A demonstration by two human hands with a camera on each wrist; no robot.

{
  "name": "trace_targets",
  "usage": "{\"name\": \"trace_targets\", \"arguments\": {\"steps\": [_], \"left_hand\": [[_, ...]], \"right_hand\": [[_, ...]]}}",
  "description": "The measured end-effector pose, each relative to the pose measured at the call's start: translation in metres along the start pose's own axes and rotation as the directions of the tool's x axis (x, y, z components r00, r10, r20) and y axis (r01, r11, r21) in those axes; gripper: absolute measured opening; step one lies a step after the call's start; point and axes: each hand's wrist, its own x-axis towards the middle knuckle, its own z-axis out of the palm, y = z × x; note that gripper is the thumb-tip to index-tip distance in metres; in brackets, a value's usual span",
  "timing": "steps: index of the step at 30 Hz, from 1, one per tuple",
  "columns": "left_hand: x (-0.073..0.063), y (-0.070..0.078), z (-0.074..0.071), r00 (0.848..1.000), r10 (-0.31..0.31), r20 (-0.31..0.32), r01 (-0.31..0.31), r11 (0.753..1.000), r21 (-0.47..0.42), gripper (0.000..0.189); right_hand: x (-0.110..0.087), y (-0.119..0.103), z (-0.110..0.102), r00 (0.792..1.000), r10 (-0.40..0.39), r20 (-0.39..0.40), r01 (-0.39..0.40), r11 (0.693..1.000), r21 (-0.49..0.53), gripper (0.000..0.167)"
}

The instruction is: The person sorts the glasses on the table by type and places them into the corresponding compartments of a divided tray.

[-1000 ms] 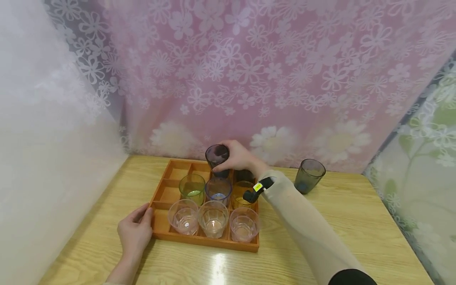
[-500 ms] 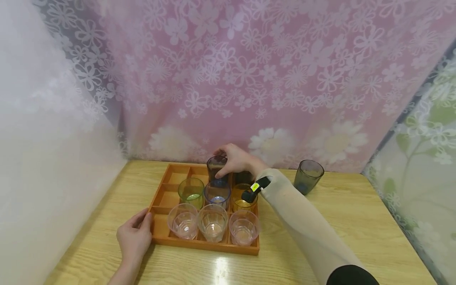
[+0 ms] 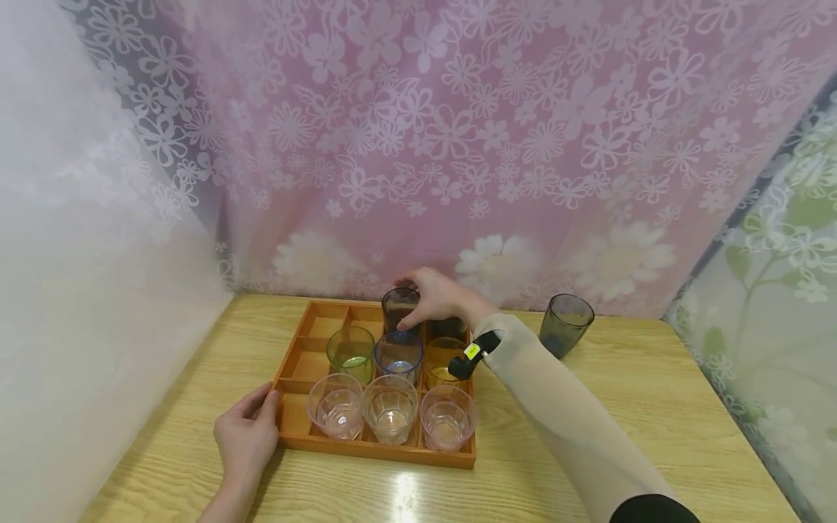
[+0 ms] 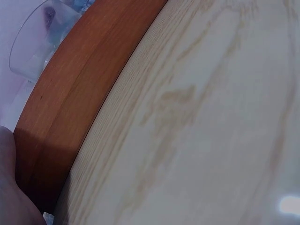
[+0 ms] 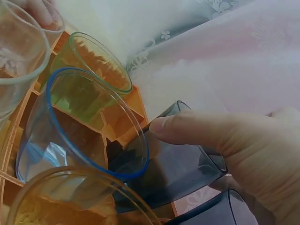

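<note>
My right hand (image 3: 441, 299) grips a dark grey glass (image 3: 400, 305) by its upper part, thumb on the near side. The glass stands in the back row of an orange-brown wooden compartment tray (image 3: 375, 452). In the right wrist view, the thumb lies along the grey glass (image 5: 173, 164), just behind a blue-rimmed glass (image 5: 96, 126). A second dark glass (image 3: 447, 327) sits to its right, partly hidden by the hand and wrist. My left hand (image 3: 248, 428) holds the tray's left side near the front corner, thumb and fingers at the edge.
In the tray's middle row are a green glass (image 3: 351, 354) and a yellow glass (image 3: 439, 372). Several clear glasses (image 3: 391, 410) fill much of the front row. Another grey glass (image 3: 566, 325) stands on the wooden table (image 3: 628, 407) at right. A pink floral curtain (image 3: 418, 145) hangs behind.
The grey glass in my right hand has gone down into the tray's back row, and the hand has lowered with it. The left hand keeps its hold on the tray.
</note>
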Motion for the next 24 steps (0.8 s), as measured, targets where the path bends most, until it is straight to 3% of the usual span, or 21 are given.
{"name": "trace_targets", "arguments": {"steps": [3,8,16,19,24], "left_hand": [[-0.001,0.000,0.000,1.000,0.002,0.001,-0.002,1.000,0.000,0.021],[-0.001,-0.002,0.000,1.000,0.006,0.002,-0.006,1.000,-0.005,0.021],[-0.002,-0.003,0.000,1.000,-0.014,0.003,0.014,1.000,-0.009,0.022],[-0.003,-0.003,0.001,1.000,-0.008,0.005,0.008,1.000,-0.014,0.022],[-0.002,-0.003,0.002,1.000,0.008,-0.006,-0.008,1.000,-0.009,0.022]], "right_hand": [[-0.006,0.000,-0.001,1.000,-0.017,-0.004,0.017,1.000,0.019,0.086],[-0.022,0.003,-0.007,0.997,-0.012,-0.071,0.023,0.989,0.148,0.083],[-0.058,0.012,-0.020,0.981,-0.001,-0.193,0.075,0.925,0.373,0.071],[-0.077,0.013,-0.026,0.974,0.000,-0.226,0.094,0.910,0.404,0.068],[-0.113,0.013,-0.038,0.955,0.021,-0.297,0.098,0.921,0.378,0.062]]}}
